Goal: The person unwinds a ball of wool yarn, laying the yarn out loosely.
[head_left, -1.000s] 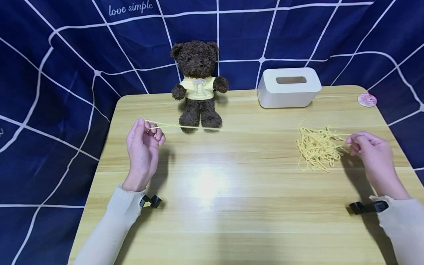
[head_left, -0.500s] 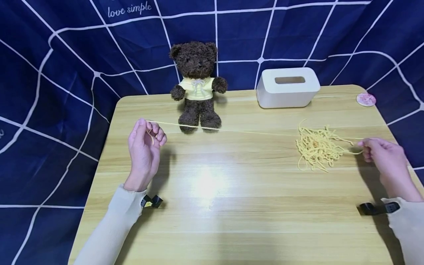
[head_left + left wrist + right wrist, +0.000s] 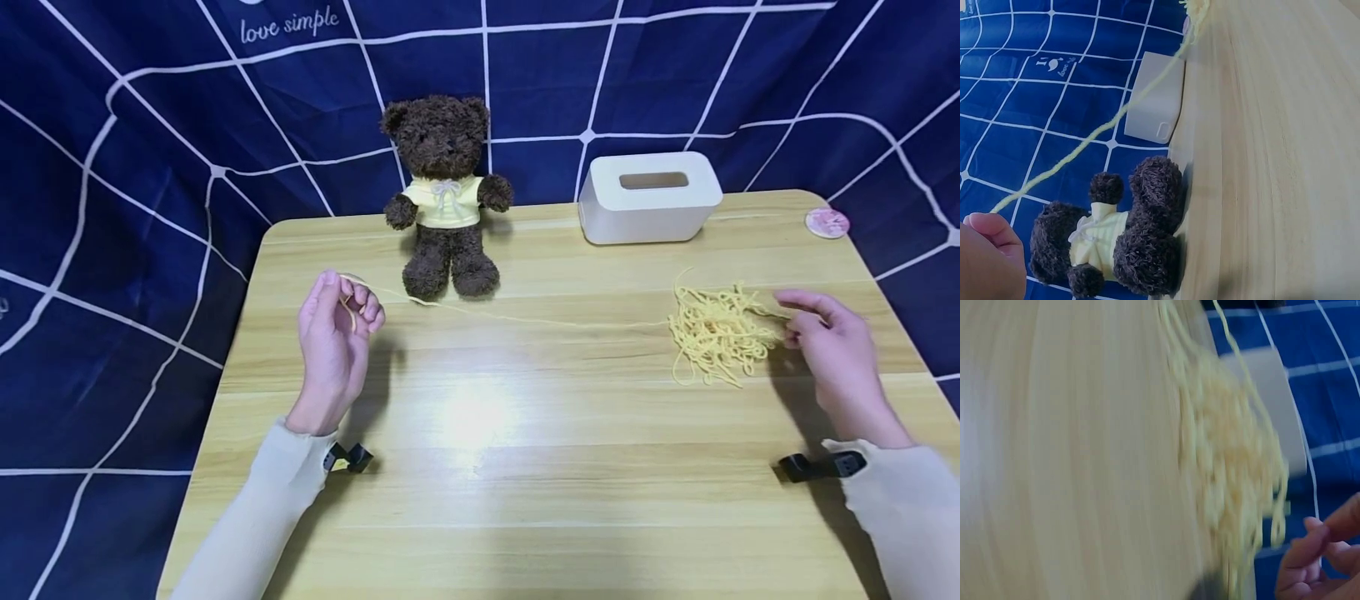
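My left hand is raised at the left of the table, thumb and fingers pinching a strand of yellow yarn. A short end hangs by its curled fingers. In the left wrist view the strand runs from the fingertips to the far pile. A loose, tangled yarn pile lies at the right of the table. Just right of it is my right hand, its index finger extended and the others bent. The right wrist view is blurred; nothing shows between that hand's fingers.
A brown teddy bear in a yellow top sits at the back left, behind the strand. To its right stands a white tissue box. A pink round coaster lies at the back right corner. Blue checked cloth hangs behind the table.
The right hand drew yarn out rightward, then came back left to the pile with its fingers loosened. The strand from the left hand sags lower. The left hand has shifted slightly right.
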The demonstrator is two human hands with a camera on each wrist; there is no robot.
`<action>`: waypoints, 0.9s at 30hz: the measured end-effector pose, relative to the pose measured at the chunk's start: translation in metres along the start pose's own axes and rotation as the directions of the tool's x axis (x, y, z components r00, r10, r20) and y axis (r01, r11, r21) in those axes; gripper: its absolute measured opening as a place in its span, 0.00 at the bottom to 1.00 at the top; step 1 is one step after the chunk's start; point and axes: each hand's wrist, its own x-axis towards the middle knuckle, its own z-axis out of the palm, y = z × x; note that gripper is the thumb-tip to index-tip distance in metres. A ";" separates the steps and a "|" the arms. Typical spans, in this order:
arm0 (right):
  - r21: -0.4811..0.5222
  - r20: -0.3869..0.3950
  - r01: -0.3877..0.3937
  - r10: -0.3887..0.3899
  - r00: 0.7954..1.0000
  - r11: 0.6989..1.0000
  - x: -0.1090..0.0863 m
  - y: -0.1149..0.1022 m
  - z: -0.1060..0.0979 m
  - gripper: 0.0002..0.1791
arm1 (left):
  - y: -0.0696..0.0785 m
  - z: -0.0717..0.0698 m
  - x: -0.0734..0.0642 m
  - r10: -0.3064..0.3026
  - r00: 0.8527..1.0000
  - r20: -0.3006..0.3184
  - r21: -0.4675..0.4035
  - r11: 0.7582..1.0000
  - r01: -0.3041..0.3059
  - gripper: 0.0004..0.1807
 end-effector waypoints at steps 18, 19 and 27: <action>-0.261 0.679 0.087 0.119 0.724 0.961 -0.020 0.001 0.180 0.26 | -0.001 0.006 0.000 -0.010 1.000 0.015 0.003 1.000 0.010 0.17; -0.276 0.699 0.096 0.131 0.703 0.956 -0.019 0.001 0.182 0.24 | -0.001 0.006 0.000 -0.011 1.000 0.014 -0.002 1.000 0.011 0.17; -0.306 0.626 0.175 0.059 0.777 0.936 -0.019 -0.006 0.140 0.17 | -0.002 0.004 0.000 -0.022 1.000 0.020 -0.005 1.000 0.022 0.18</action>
